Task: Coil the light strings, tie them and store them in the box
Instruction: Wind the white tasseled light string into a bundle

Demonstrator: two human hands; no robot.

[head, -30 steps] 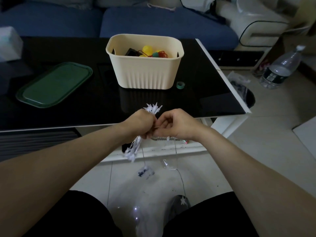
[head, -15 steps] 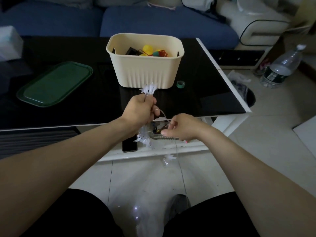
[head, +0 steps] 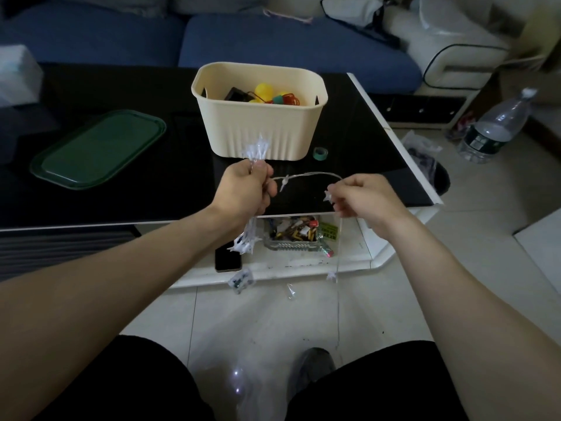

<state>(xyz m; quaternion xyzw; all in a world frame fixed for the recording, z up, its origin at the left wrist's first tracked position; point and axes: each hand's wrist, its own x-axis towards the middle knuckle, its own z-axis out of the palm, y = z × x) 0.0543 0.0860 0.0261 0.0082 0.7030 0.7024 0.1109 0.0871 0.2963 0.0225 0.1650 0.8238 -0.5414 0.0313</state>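
My left hand grips a coiled bundle of a clear star light string; star tips stick out above the fist and below it. A loose length of the string arches from that fist to my right hand, which pinches the wire beside a star. From the right hand the wire hangs down to the floor. The cream box stands on the black table behind my hands, holding yellow balls and a red cord. A small roll of green tape lies right of the box.
A green lid lies on the black table at the left. A glass dish of small items and a phone sit on the lower shelf. A water bottle stands on the floor at the right. A blue sofa is behind.
My hands have moved apart: the right hand slid rightward along the wire, drawing out a loose arch of string, while the left hand rose slightly with the bundle.
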